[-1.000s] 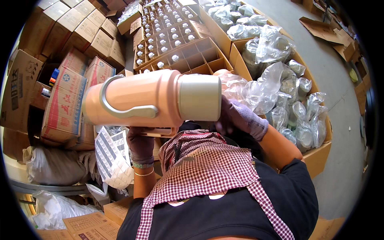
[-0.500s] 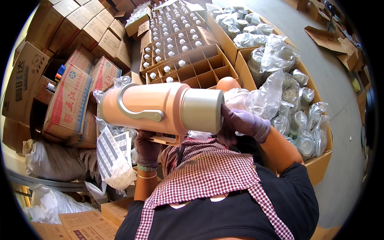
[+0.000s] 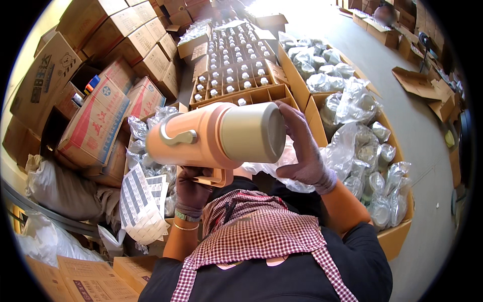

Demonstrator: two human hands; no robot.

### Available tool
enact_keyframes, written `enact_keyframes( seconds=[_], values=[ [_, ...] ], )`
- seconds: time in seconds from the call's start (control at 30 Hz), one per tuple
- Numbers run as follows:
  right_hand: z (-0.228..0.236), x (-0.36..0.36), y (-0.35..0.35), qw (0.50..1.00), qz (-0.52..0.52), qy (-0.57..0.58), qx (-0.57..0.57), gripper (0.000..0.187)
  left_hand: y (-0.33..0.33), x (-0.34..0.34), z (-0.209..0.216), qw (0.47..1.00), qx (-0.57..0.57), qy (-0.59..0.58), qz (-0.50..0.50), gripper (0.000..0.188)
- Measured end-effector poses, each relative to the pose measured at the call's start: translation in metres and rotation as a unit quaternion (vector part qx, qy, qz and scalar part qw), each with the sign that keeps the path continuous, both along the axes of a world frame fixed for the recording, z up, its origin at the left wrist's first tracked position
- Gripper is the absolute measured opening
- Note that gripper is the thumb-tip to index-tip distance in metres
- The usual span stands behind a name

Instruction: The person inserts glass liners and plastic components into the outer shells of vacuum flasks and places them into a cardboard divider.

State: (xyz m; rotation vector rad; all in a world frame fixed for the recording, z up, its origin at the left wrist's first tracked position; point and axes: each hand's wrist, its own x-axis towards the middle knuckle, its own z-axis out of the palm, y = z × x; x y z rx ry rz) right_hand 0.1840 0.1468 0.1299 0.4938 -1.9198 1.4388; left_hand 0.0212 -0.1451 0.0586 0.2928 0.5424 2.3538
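A large peach thermos flask (image 3: 201, 128) lies tilted on its side in front of my chest. Its wide grey-beige lid (image 3: 251, 133) points right, and a grey carrying loop runs along the body. My left hand (image 3: 192, 192), in a dark glove, grips the flask from below beside its peach handle (image 3: 221, 177); the fingers are partly hidden. Around the lid's right end, my gloved right hand (image 3: 309, 158) has its fingers stretched out and its thumb apart. Its fingertips are at the lid's upper edge; whether they touch it I cannot tell.
Ahead stands a divided carton (image 3: 274, 94) beside rows of white-capped bottles (image 3: 231, 79). At right, an open carton (image 3: 397, 234) holds several plastic-wrapped items (image 3: 370, 156). Stacked boxes (image 3: 95, 118) fill the left, with label sheets (image 3: 143, 204) below them.
The flask has turned so its lid faces more toward me and looks larger. My right hand's fingers have risen and spread beside the lid. The view has shifted, showing more of the far room.
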Motion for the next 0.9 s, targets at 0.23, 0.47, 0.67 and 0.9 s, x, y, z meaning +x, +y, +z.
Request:
enact_keyframes(
  seconds=[0.23, 0.47, 0.67, 0.9],
  values=[
    [0.009, -0.022, -0.018, 0.990, -0.090, 0.081, 0.068, 0.153, 0.030, 0.022, -0.026, 0.994, 0.055, -0.094, -0.029, 0.025],
    [-0.026, -0.024, -0.033, 0.982, -0.162, -0.037, 0.090, 0.106, 0.036, 0.014, -0.058, 0.996, 0.020, -0.079, -0.049, 0.038],
    [-0.020, 0.002, 0.020, 0.956, -0.165, -0.217, 0.108, 0.100, 0.032, 0.012, -0.035, 0.979, 0.022, -0.202, -0.030, 0.030],
    [0.062, 0.012, 0.033, 0.955, -0.135, -0.153, 0.214, 0.125, 0.028, 0.010, -0.032, 0.991, -0.010, -0.110, 0.077, 0.030]
  ],
)
